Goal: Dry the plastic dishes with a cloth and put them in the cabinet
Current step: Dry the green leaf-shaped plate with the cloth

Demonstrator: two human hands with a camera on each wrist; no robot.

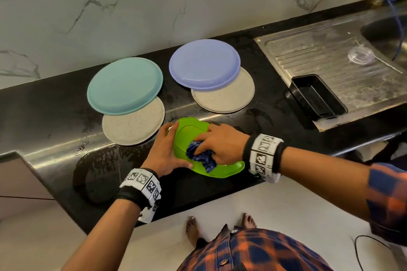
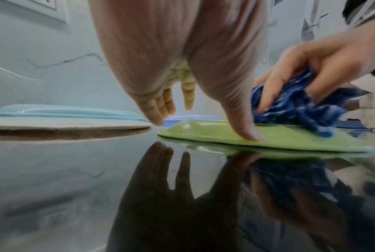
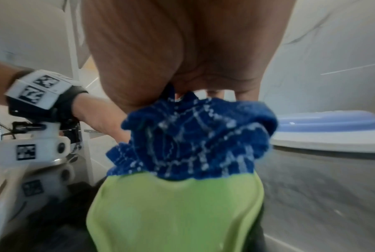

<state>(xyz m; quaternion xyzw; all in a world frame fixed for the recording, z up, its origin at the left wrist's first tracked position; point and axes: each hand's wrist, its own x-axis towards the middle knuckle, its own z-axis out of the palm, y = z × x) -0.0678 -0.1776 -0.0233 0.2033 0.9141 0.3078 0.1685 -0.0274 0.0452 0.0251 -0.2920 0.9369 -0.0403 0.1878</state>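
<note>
— Green plastic, that plate (image 1: 187,132) — how does it handle?

— Light and stiff, I'd guess, and slick on this wet black counter (image 1: 66,105). It lies upside down near the front edge. My left hand (image 1: 164,152) steadies it, fingers fairly straight along its left rim and thumb pressed on the raised back. My right hand (image 1: 217,143) is bunched around the blue cloth (image 1: 201,156), rubbing the plate's back.

— Where would you lift it?

— By the thin rim, thumb on top, fingers slid beneath. A flat pinch might slip while it's damp.

— Anything in the way?

— A grey plate (image 1: 134,123) sits just beside my left fingers, with a teal plate (image 1: 124,84) overlapping it. Farther back, a lilac plate (image 1: 204,64) overlaps another grey one (image 1: 229,97). A black tray (image 1: 317,97) stands at the edge of the steel drainboard (image 1: 330,50), well apart. No cabinet shows.
</note>
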